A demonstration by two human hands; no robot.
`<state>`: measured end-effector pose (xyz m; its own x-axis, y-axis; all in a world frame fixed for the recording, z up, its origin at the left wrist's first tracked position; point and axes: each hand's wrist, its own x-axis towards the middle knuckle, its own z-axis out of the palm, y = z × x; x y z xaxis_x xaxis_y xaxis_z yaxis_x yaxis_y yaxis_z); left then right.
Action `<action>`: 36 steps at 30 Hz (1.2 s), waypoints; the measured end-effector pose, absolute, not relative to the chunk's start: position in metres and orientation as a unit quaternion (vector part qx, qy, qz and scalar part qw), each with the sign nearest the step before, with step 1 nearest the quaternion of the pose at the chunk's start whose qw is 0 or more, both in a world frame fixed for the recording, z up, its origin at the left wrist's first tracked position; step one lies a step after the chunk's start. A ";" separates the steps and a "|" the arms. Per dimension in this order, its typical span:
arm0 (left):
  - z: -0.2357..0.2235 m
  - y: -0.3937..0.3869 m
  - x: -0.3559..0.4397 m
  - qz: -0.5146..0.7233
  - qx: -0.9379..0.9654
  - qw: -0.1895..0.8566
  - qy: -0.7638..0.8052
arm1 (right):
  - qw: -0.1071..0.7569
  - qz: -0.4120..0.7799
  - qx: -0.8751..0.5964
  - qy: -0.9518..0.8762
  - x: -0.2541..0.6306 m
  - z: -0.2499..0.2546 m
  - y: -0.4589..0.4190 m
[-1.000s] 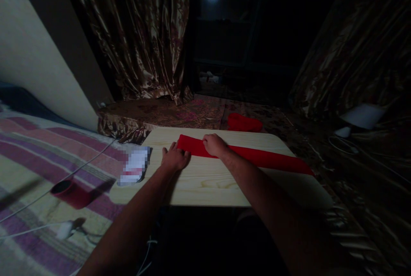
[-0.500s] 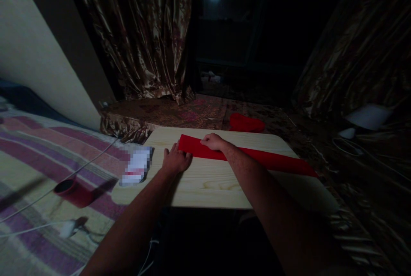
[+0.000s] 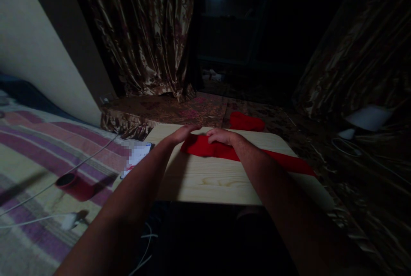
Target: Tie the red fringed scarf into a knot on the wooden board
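Observation:
A long strip of folded red cloth [image 3: 199,146] lies across a pale wooden table [image 3: 221,184], its left end bunched and slightly raised. At that end's far edge, my left hand [image 3: 185,133] is closed on the cloth, its fingertips partly hidden. My right hand [image 3: 221,136] grips the same cloth a little farther right, thumb and fingers bent at its far edge. My right forearm covers the middle of the strip, which runs on to the table's right side.
A phone [image 3: 141,152], partly blurred out, lies at the table's left edge. Left of it, a red cylinder [image 3: 75,187] and a white plug [image 3: 68,221] with cables rest on a striped bedspread [image 3: 28,156]. Another red cloth [image 3: 246,121] sits behind the table; a white lamp [image 3: 369,117] stands right.
My left hand has moved from the table beside the cloth's near left corner up to its far edge. The cloth's left end has bunched up. My right hand has shifted slightly right.

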<state>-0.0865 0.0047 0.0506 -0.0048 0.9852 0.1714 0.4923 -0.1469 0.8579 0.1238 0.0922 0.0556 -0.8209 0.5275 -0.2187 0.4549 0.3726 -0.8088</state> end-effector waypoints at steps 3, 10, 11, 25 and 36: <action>0.048 0.026 -0.078 0.300 0.648 0.336 0.614 | 0.038 0.479 -0.290 -0.828 0.131 0.062 0.092; 0.035 0.037 -0.075 0.232 0.627 0.387 0.635 | 0.013 0.420 -0.362 -0.832 0.162 0.068 0.103; 0.033 0.036 -0.075 0.234 0.623 0.391 0.635 | 0.014 0.415 -0.378 -0.827 0.167 0.069 0.106; 0.020 0.018 -0.071 0.351 0.586 0.463 0.564 | 0.063 0.318 -0.469 -0.822 0.177 0.078 0.108; 0.020 -0.006 -0.098 0.600 0.295 0.565 0.484 | 0.107 0.342 -0.404 -0.842 0.174 0.055 0.114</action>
<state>-0.0976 -0.0058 0.0202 -0.1875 0.9631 -0.1932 -0.3924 0.1068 0.9136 0.1739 0.1142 0.0552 -0.6507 0.7533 -0.0957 0.6066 0.4398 -0.6622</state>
